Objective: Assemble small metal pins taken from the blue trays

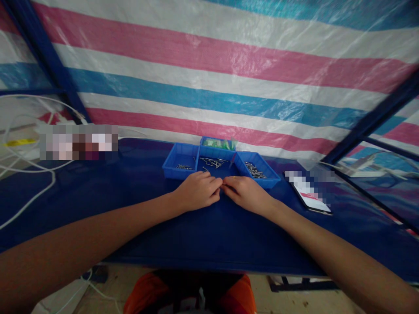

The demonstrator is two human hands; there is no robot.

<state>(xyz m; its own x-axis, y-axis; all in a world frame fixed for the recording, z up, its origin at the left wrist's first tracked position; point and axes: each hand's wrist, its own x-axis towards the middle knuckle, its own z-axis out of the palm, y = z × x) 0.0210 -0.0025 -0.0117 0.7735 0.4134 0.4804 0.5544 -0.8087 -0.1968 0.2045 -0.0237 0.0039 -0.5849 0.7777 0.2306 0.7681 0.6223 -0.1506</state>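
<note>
The left hand (200,190) and the right hand (247,192) meet over the middle of the blue counter (196,235), fingers curled inward and fingertips together or nearly so; whether something small is pinched between them, I cannot tell. Just beyond the hands, towards the counter's far edge, a scatter of slim metal pieces (212,162) lies between two blue bins, one piece close to the left hand's knuckles. The left bin (178,173) holds a small heap of metal parts (184,167), and the right bin (273,181), just past the right hand, holds a fuller pile of dark and silvery parts (254,170). Behind the scatter, nearest the far edge, a back bin (216,151) contains green packets (216,143). A phone (310,198) lies towards the counter's right end, its screen lit and partly blurred out. A white cable (54,179) trails across the far left corner. A striped sheet (196,74) hangs behind the far edge.
</note>
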